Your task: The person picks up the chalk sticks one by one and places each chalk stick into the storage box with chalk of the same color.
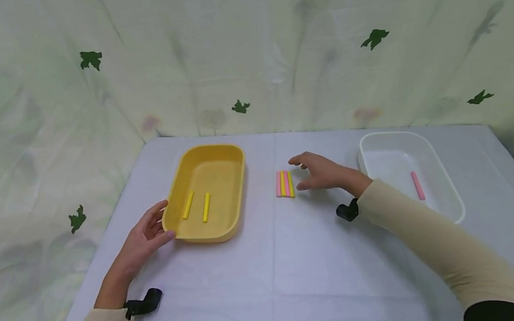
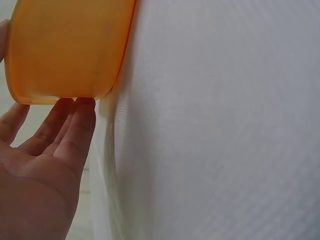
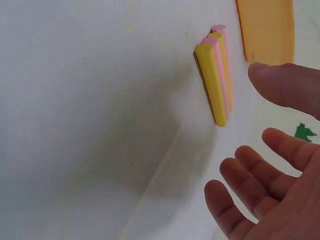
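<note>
My left hand (image 1: 147, 234) rests at the near left corner of a yellow plastic tray (image 1: 242, 199), fingertips on its wall and thumb by the near edge. In the left wrist view, the fingers (image 2: 77, 130) stretch fairly straight against the orange-looking tray (image 2: 70, 50). Two yellow sticks (image 1: 206, 208) lie inside. Just right of a row of sticks, my right hand (image 1: 322, 171) hovers with fingers and thumb spread, holding nothing. The row alternates pink (image 1: 278, 183) and yellow; the right wrist view shows a yellow stick (image 3: 212, 85) nearest the hand.
A white plastic tray (image 1: 391, 136) stands to the right beside my right forearm, with one pink stick (image 1: 417, 185) in it. White cloth covers the table (image 1: 234, 291). Behind it hangs a pale curtain (image 1: 251, 38) with green leaf shapes.
</note>
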Demonstrator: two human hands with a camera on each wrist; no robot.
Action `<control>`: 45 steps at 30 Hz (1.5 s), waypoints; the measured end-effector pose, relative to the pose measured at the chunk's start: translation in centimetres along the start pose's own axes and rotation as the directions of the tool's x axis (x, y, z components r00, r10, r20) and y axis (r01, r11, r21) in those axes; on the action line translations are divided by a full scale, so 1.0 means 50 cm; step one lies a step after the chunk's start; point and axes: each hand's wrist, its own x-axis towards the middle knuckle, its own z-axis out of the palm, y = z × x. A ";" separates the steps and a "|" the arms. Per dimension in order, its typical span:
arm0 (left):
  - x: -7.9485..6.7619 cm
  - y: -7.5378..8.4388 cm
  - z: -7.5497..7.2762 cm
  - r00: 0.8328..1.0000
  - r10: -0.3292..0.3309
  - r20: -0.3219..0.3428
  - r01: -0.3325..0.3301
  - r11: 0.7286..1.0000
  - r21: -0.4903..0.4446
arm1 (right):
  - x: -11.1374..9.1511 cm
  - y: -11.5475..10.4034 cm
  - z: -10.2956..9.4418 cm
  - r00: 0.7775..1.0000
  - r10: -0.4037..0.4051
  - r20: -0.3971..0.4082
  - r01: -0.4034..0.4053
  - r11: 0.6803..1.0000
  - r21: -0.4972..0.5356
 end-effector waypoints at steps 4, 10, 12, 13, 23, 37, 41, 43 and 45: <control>0.000 0.000 0.001 1.000 -0.003 0.000 0.003 1.000 -0.014 | 0.014 -0.002 0.006 1.000 -0.009 0.018 0.009 1.000 -0.005; 0.001 0.001 0.003 1.000 -0.001 0.000 0.001 1.000 -0.022 | 0.027 -0.001 0.014 1.000 -0.011 0.018 0.012 0.999 -0.040; 0.002 0.002 0.002 1.000 0.001 -0.001 -0.001 1.000 -0.018 | 0.030 0.000 0.018 1.000 0.006 0.019 -0.005 0.998 -0.057; 0.002 0.003 0.002 1.000 0.002 -0.001 -0.002 1.000 -0.016 | 0.032 0.001 0.019 1.000 0.017 0.019 -0.016 0.998 -0.064; 0.007 -0.001 0.003 1.000 0.007 0.000 -0.007 1.000 -0.012 | 0.023 -0.001 0.028 1.000 0.011 0.013 -0.009 0.993 -0.118; 0.001 -0.001 0.001 1.000 0.004 0.004 -0.004 1.000 -0.026 | 0.021 0.008 0.038 0.999 -0.037 0.000 0.037 0.987 -0.159; 0.002 -0.003 0.001 1.000 0.019 -0.002 -0.019 0.999 -0.035 | 0.021 0.006 0.039 0.999 -0.033 -0.006 0.032 0.988 -0.150; 0.002 -0.004 0.001 1.000 0.025 -0.003 -0.025 0.999 -0.040 | 0.020 0.005 0.039 0.999 -0.038 -0.011 0.036 0.989 -0.145; 0.003 -0.005 0.001 1.000 0.029 -0.002 -0.029 0.999 -0.040 | 0.019 0.004 0.038 0.999 -0.042 -0.011 0.040 0.988 -0.149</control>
